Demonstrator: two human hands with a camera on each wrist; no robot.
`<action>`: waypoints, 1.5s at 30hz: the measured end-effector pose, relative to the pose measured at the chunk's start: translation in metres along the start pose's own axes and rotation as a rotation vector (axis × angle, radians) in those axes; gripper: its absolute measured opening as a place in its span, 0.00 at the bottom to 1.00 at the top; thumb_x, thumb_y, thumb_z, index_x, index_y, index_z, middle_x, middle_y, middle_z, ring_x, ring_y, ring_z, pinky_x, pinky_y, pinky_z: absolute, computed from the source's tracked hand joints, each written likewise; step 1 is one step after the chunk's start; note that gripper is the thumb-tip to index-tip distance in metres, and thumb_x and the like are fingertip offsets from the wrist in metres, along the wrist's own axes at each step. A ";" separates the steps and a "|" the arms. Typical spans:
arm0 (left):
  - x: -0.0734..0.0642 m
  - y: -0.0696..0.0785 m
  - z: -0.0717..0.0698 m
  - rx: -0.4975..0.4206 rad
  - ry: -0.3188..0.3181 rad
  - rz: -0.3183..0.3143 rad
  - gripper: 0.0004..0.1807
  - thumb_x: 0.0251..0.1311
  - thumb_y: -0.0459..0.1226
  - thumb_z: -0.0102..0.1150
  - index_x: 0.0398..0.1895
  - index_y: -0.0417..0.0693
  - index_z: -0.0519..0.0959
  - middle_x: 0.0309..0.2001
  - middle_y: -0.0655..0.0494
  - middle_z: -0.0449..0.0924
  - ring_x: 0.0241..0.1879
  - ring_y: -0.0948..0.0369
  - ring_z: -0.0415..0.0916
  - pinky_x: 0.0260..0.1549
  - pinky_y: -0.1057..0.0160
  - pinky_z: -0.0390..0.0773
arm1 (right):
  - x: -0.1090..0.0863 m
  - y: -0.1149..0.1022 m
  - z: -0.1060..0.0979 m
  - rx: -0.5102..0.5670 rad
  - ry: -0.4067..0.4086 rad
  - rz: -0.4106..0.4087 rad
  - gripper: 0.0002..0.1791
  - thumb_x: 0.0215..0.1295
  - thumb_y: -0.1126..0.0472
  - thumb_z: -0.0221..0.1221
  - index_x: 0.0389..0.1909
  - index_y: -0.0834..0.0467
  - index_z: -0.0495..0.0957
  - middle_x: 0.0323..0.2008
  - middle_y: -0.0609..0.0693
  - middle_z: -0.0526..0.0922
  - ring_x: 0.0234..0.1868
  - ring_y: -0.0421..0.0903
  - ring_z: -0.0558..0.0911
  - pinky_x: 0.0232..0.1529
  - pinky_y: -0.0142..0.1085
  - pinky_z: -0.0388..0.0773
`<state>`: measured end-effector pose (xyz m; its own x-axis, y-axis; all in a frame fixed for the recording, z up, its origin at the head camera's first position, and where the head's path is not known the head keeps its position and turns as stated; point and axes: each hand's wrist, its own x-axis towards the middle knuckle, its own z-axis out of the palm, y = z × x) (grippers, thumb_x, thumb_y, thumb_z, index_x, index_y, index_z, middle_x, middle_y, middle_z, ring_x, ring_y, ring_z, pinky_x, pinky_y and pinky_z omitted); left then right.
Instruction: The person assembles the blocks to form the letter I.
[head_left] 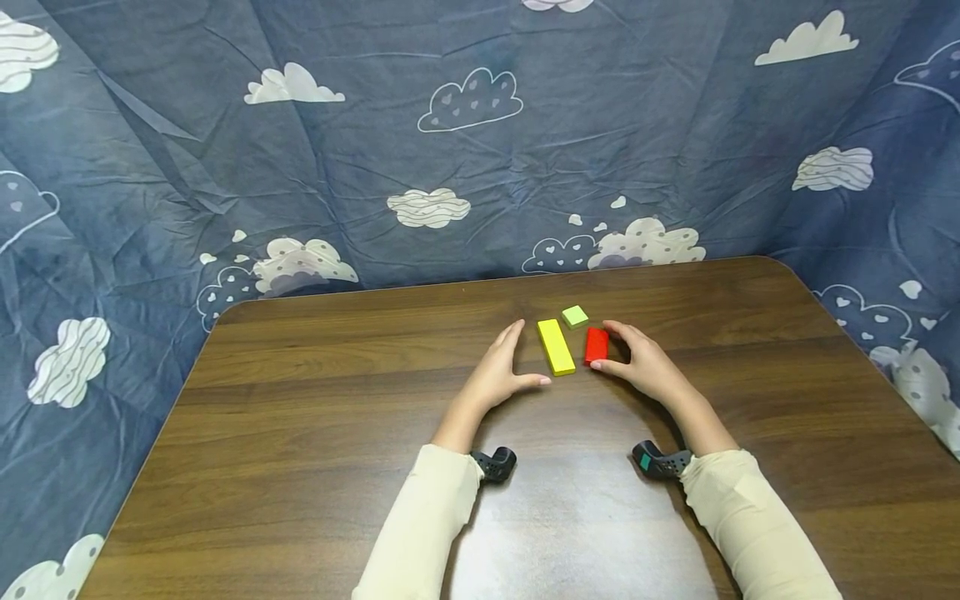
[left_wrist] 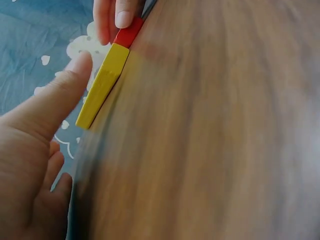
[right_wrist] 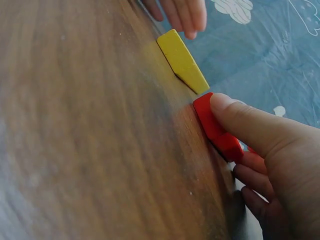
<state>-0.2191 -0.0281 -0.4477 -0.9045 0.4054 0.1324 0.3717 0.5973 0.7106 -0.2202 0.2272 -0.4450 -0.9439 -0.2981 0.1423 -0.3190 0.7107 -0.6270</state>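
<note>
My right hand point(head_left: 651, 367) is at a red block point(head_left: 597, 345), its thumb on the near end and fingertips by the far end; the right wrist view shows the thumb point(right_wrist: 240, 117) against the red block point(right_wrist: 212, 125). Just left of it a long yellow block point(head_left: 556, 347) lies flat on the table. My left hand point(head_left: 497, 375) stands beside the yellow block, thumb and fingers spread apart, with nothing held. A gap separates its thumb point(left_wrist: 55, 95) from the yellow block point(left_wrist: 102, 85) in the left wrist view.
A small light green block point(head_left: 575, 317) lies behind the yellow and red blocks. All sit on a brown wooden table point(head_left: 322, 433), toward its far edge. A blue cloth with cloud prints point(head_left: 600, 133) hangs behind it.
</note>
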 end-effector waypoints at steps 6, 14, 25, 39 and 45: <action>0.006 0.000 0.006 0.024 -0.006 0.001 0.55 0.40 0.50 0.70 0.68 0.39 0.50 0.67 0.47 0.52 0.65 0.57 0.49 0.61 0.64 0.51 | 0.000 0.001 0.000 -0.009 -0.002 0.002 0.41 0.50 0.51 0.65 0.61 0.67 0.60 0.56 0.67 0.65 0.57 0.62 0.64 0.57 0.55 0.58; 0.015 0.005 0.012 0.085 -0.016 -0.011 0.55 0.40 0.51 0.69 0.68 0.39 0.50 0.67 0.48 0.52 0.65 0.58 0.49 0.61 0.65 0.51 | 0.001 0.002 0.001 -0.013 -0.005 -0.002 0.40 0.51 0.49 0.65 0.60 0.66 0.61 0.56 0.66 0.66 0.57 0.61 0.64 0.56 0.55 0.58; 0.023 0.007 0.017 0.149 -0.034 -0.036 0.56 0.39 0.54 0.68 0.68 0.42 0.49 0.67 0.50 0.52 0.65 0.57 0.50 0.61 0.62 0.53 | 0.000 0.003 0.002 -0.010 -0.008 0.006 0.40 0.51 0.49 0.64 0.61 0.65 0.61 0.57 0.65 0.64 0.59 0.61 0.63 0.57 0.54 0.57; 0.022 0.010 0.015 0.094 -0.010 -0.011 0.53 0.38 0.49 0.71 0.67 0.40 0.53 0.64 0.48 0.56 0.63 0.55 0.54 0.60 0.62 0.55 | 0.000 0.005 0.004 0.008 0.006 -0.008 0.39 0.52 0.49 0.64 0.60 0.66 0.63 0.57 0.64 0.65 0.58 0.60 0.63 0.57 0.54 0.57; 0.023 0.014 0.011 0.098 0.000 0.036 0.54 0.38 0.49 0.71 0.66 0.39 0.52 0.64 0.48 0.56 0.63 0.56 0.53 0.60 0.64 0.53 | 0.000 0.004 0.003 0.012 0.017 -0.009 0.38 0.52 0.50 0.64 0.60 0.65 0.63 0.56 0.65 0.65 0.58 0.60 0.63 0.57 0.54 0.57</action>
<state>-0.2325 -0.0029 -0.4421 -0.8901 0.4279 0.1569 0.4229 0.6471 0.6343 -0.2211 0.2285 -0.4503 -0.9422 -0.2940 0.1611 -0.3270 0.7002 -0.6347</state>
